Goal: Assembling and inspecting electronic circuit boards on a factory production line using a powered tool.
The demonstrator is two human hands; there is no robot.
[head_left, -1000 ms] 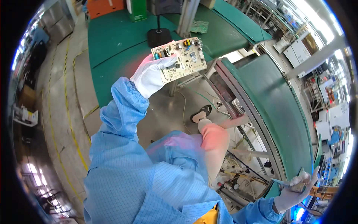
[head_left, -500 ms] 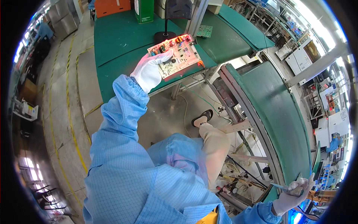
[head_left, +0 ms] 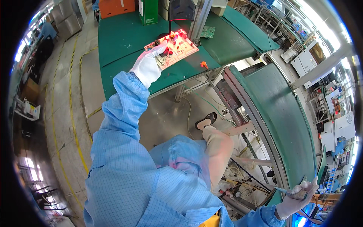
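Observation:
My white-gloved left hand [head_left: 146,67] grips the left edge of a circuit board [head_left: 182,49], thumb on its component side. The board is populated with small parts and tilted above the green bench. Bright red light falls on it from a black scanner [head_left: 181,13] on a stand, just beyond its far edge. Far off at the lower right, my gloved right hand [head_left: 293,206] is curled around a greyish lump [head_left: 300,194], and a pale blue pointed thing [head_left: 281,190] sticks out to its left. What exactly it holds is too small to tell.
A green-topped bench [head_left: 121,49] carries an orange box [head_left: 113,7] and a green can [head_left: 148,11]. Another circuit board [head_left: 207,31] lies beyond a metal post [head_left: 200,22]. An orange piece [head_left: 204,64] sits at the bench edge. A curved green conveyor [head_left: 276,113] runs along my right.
My left hand has carried the board slightly away from me and to the left, under the scanner. Red light on it is stronger. The right hand has hardly moved.

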